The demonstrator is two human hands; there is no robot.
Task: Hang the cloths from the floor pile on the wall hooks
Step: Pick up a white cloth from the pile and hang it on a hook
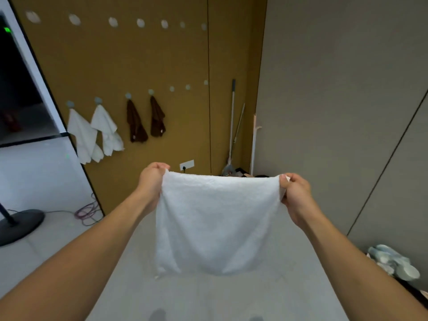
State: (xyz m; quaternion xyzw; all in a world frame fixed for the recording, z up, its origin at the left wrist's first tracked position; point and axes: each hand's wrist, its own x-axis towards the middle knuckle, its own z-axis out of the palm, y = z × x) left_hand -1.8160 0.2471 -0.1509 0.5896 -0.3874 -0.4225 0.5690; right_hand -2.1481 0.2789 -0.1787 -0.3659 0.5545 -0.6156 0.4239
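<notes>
Four cloths hang from hooks on the ochre wall [143, 61]. The left hand [151, 181] and right hand [295, 193] each pinch a top corner of a white, fluffy cloth [215, 223], which hangs spread flat.

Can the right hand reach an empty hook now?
Probably not yet. The right hand is gripping the white cloth, and the nearest free hook looks well beyond it on the wall.

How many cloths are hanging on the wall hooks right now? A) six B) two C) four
C, four: two white cloths and two brown cloths hang from the lower row of hooks.
</notes>
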